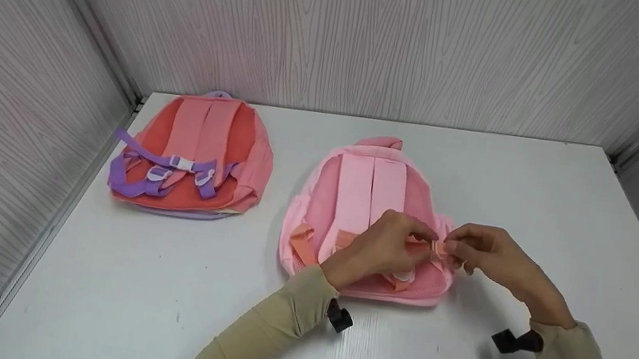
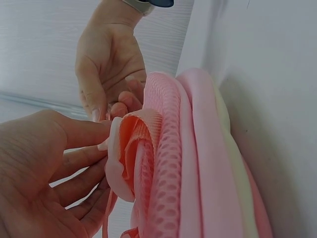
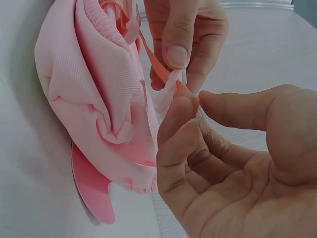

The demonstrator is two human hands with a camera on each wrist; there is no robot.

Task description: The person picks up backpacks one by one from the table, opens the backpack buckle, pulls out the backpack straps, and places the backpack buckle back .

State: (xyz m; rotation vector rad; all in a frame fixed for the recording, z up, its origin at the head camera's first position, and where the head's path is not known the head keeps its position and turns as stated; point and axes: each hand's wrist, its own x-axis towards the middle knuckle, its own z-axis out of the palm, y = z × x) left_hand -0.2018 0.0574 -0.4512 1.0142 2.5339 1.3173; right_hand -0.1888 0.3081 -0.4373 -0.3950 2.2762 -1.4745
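A light pink backpack (image 1: pixel 358 176) lies on the table with its shoulder straps facing up. Over its lower right side, my left hand (image 1: pixel 389 244) pinches a whitish buckle (image 3: pixel 168 89) threaded with orange webbing (image 3: pixel 154 62). My right hand (image 1: pixel 488 255) comes from the other side and pinches the webbing between thumb and fingers, close against the buckle. In the right wrist view both sets of fingertips nearly meet there. The left wrist view shows my left hand (image 2: pixel 54 173) beside the backpack's mesh back (image 2: pixel 171 163); the fingers partly hide the buckle.
To the left lies a second backpack (image 1: pixel 252 163), coral and red, with purple straps (image 1: pixel 134 187) and a white buckle (image 1: pixel 182 164) on top. Both bags rest on a white table (image 1: pixel 107 287). Wood-patterned grey panels (image 1: pixel 378 42) stand behind it and at both sides.
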